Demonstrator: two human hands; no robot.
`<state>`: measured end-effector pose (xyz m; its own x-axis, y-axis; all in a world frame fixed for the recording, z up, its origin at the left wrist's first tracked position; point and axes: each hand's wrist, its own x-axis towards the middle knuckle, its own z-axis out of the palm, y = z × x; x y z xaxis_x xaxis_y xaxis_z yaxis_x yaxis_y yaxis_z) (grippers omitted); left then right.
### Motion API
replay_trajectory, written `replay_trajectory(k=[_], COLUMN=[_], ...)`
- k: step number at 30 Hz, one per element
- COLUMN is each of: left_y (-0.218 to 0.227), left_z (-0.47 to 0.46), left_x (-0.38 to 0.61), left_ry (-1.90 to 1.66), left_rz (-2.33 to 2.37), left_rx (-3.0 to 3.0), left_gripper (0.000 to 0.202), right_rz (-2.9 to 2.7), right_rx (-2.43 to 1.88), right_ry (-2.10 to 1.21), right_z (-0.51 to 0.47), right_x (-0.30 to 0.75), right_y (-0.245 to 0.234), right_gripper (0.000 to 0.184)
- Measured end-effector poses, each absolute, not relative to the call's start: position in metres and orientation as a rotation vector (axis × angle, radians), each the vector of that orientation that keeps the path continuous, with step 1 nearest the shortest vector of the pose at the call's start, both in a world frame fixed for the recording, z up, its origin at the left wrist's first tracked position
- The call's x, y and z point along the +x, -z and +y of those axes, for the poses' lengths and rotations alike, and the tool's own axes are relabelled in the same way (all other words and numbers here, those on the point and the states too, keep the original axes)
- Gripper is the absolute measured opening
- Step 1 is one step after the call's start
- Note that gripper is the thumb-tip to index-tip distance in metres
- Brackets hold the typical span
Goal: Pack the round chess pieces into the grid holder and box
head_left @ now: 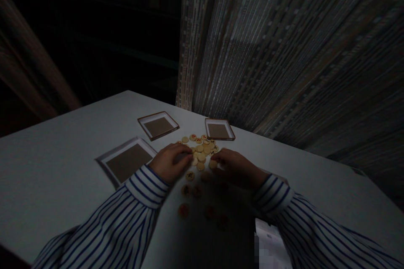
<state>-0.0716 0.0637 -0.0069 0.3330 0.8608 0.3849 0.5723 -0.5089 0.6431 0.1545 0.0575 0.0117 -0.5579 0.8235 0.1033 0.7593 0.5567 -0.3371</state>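
A heap of round wooden Chinese chess pieces point(200, 148) lies on the white table, some showing red or dark characters and others blank. My left hand point(170, 162) is at the heap's left side, its thumb and fingers apart and fingertips touching the nearest pieces. On the right, my right hand point(238, 168) has its fingers curled at a blank Chinese chess piece point(213, 164), which sits at the fingertips. Closer to me, several loose pieces lie in shadow, among them a dark-marked piece point(190, 175) and a red-marked piece point(183, 210). The right thumb is hard to see.
Two shallow trays, a left tray point(151, 137) and a right tray point(234, 138), stand beyond the heap. A larger shallow tray point(107, 164) is beside my left wrist. A bright phone-like object point(269, 239) lies near my right forearm. A curtain point(240, 50) hangs behind the table point(63, 151).
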Motion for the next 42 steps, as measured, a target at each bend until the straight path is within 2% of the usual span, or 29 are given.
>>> replay_trajectory(k=[10,16,29,42], left_y=[0.012,0.014,0.012,0.014], left_z=[0.063,0.062,0.050,0.050], left_x=[-0.070,-0.070,-0.056,-0.055], left_ry=[-1.097,-1.166,-1.282,-1.391], left_rz=[1.186,1.118,0.928,0.838], left_rx=[2.298,2.330,2.416,2.476], left_gripper=[0.022,0.019,0.026,0.021], right_rz=[-2.036,-1.652,-1.500,-1.584], right_rx=[-1.325,-1.292,-1.185,-1.006], right_ry=[-1.087,-1.465,-1.637,-1.689], right_z=[0.056,0.055,0.053,0.050], right_x=[0.147,0.143,0.142,0.139], right_y=[-0.018,-0.025,-0.023,-0.021], right_gripper=[0.020,0.031,0.031,0.024])
